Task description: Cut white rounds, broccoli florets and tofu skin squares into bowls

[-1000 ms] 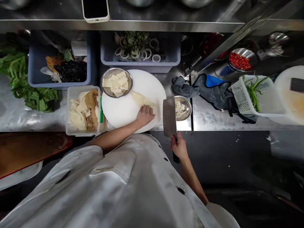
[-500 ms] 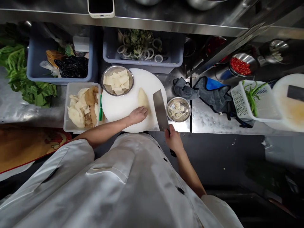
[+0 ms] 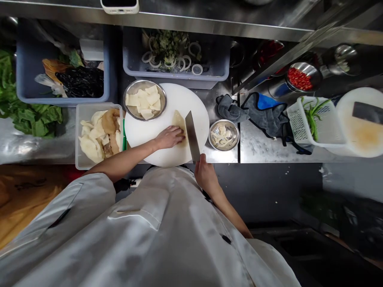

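Note:
On the round white cutting board (image 3: pixel 140 137) lies a long, pale yellowish piece of food (image 3: pixel 178 118), its exact kind unclear. My left hand (image 3: pixel 170 137) holds the piece down from the left, fingers bent over its middle. My right hand (image 3: pixel 206 173) is wrapped round the handle of a cleaver (image 3: pixel 192 137). The blade stands just right of the piece; I cannot tell whether it touches. A steel bowl of flat pale pieces (image 3: pixel 145 99) rests on the board's upper left. Right of the board is a smaller steel bowl with pale scraps (image 3: pixel 224 135).
A plastic container (image 3: pixel 78 149) of pale and brownish food stands to the left. Blue-grey bins (image 3: pixel 176 71) line the back under a steel shelf (image 3: pixel 209 27). Rightward lie dark cloths (image 3: pixel 265 115), a white basket (image 3: pixel 329 131) with green peppers, and another board (image 3: pixel 368 139) with a cleaver.
The cleaver has moved left to the pale piece's edge. My left hand has shifted up and left, onto the piece's middle. The whole view has shifted slightly.

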{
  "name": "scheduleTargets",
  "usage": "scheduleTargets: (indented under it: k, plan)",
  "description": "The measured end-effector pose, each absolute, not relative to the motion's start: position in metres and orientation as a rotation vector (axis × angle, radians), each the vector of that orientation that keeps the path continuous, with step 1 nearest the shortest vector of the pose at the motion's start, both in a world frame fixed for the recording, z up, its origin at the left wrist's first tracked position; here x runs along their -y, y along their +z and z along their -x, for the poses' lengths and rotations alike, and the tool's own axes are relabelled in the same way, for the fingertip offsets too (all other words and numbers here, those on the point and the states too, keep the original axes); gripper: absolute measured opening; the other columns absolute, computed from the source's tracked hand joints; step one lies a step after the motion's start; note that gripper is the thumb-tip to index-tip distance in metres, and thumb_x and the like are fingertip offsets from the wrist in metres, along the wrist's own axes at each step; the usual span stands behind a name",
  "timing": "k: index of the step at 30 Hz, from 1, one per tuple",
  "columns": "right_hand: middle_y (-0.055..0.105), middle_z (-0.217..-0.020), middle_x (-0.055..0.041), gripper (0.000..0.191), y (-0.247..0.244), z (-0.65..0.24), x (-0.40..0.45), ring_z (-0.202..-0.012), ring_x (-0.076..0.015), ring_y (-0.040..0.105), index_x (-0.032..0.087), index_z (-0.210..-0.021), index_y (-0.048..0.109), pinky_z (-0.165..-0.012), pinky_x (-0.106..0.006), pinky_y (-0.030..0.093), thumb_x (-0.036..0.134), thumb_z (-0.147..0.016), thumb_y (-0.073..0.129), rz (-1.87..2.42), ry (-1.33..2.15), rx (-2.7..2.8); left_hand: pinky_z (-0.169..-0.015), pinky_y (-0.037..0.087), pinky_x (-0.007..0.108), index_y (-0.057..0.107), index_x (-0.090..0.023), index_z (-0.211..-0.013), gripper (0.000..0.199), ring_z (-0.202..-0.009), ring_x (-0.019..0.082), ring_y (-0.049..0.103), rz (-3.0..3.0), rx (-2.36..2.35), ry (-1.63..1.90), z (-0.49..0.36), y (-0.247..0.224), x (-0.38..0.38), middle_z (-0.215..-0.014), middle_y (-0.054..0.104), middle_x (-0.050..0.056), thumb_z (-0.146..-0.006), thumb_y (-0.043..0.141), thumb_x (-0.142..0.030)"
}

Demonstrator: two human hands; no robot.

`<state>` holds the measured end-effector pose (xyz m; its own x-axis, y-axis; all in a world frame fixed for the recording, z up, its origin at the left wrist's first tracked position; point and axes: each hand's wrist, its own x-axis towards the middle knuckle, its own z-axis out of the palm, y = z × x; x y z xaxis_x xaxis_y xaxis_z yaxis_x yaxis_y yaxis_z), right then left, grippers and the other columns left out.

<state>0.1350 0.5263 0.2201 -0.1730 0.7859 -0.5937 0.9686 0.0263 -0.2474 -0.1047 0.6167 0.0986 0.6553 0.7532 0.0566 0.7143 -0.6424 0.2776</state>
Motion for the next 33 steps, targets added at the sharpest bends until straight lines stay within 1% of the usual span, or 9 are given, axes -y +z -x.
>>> scheduleTargets:
  k: [5,11,15,19,24,29,31,33]
  plan:
    - [0.074,-0.092,-0.0151,0.025,0.221,-0.117,-0.521,-0.086,-0.029,0.074,0.011,-0.128,0.041,-0.069,-0.032,0.045,0.02,-0.108,0.029,-1.791,-0.838,-1.946,-0.099,0.043,0.044,0.074,-0.024,-0.127,0.034,-0.119,0.03,0.054,-2.614,-1.223,0.253,0.097,0.094,-0.615,-0.127,0.068,0.012,-0.1,0.054,-0.034]
    - [0.074,-0.096,-0.0166,0.027,0.22,-0.105,-0.519,-0.091,-0.0292,0.075,0.011,-0.13,0.041,-0.077,-0.035,0.051,0.016,-0.106,0.029,-1.791,-0.812,-1.876,-0.102,0.041,0.047,0.073,-0.023,-0.126,0.034,-0.122,0.032,0.053,-2.587,-1.244,0.288,0.094,0.096,-0.612,-0.13,0.067,0.013,-0.099,0.055,-0.033]
    - [0.074,-0.096,-0.0167,0.026,0.228,-0.104,-0.524,-0.091,-0.0286,0.075,0.012,-0.128,0.041,-0.078,-0.035,0.051,0.015,-0.105,0.03,-1.775,-0.798,-1.846,-0.104,0.041,0.047,0.072,-0.023,-0.127,0.034,-0.123,0.032,0.053,-2.569,-1.228,0.332,0.094,0.093,-0.611,-0.13,0.066,0.014,-0.098,0.057,-0.031]
    - [0.074,-0.094,-0.0181,0.026,0.23,-0.106,-0.538,-0.089,-0.0292,0.074,0.011,-0.126,0.041,-0.074,-0.034,0.05,0.014,-0.103,0.032,-1.723,-0.798,-1.901,-0.105,0.041,0.047,0.071,-0.023,-0.128,0.035,-0.125,0.032,0.052,-2.535,-1.213,0.36,0.094,0.09,-0.611,-0.131,0.066,0.013,-0.098,0.055,-0.03]
    - [0.074,-0.094,-0.0194,0.025,0.206,-0.102,-0.552,-0.09,-0.0293,0.075,0.009,-0.125,0.042,-0.072,-0.033,0.05,0.012,-0.102,0.035,-1.744,-0.76,-1.931,-0.105,0.041,0.05,0.07,-0.024,-0.131,0.038,-0.127,0.033,0.051,-2.488,-1.208,0.355,0.093,0.088,-0.609,-0.132,0.065,0.014,-0.097,0.056,-0.028]
    - [0.074,-0.091,-0.0178,0.024,0.184,-0.094,-0.55,-0.084,-0.0267,0.074,0.01,-0.126,0.043,-0.07,-0.031,0.048,0.018,-0.106,0.033,-1.831,-0.714,-1.958,-0.103,0.041,0.052,0.071,-0.023,-0.129,0.037,-0.125,0.034,0.053,-2.495,-1.207,0.336,0.095,0.093,-0.61,-0.13,0.066,0.016,-0.098,0.053,-0.03]
    - [0.074,-0.09,-0.017,0.026,0.176,-0.097,-0.549,-0.081,-0.0259,0.072,0.01,-0.126,0.044,-0.068,-0.031,0.046,0.02,-0.106,0.031,-1.895,-0.718,-1.998,-0.107,0.039,0.054,0.072,-0.023,-0.127,0.036,-0.13,0.035,0.051,-2.515,-1.179,0.318,0.096,0.097,-0.617,-0.134,0.064,0.017,-0.097,0.054,-0.031]
    - [0.073,-0.088,-0.0151,0.028,0.169,-0.11,-0.546,-0.079,-0.0255,0.069,0.011,-0.126,0.045,-0.067,-0.03,0.044,0.023,-0.105,0.03,-1.97,-0.768,-2.052,-0.114,0.034,0.056,0.073,-0.024,-0.123,0.033,-0.138,0.035,0.047,-2.552,-1.13,0.302,0.098,0.102,-0.626,-0.141,0.06,0.016,-0.096,0.056,-0.032]
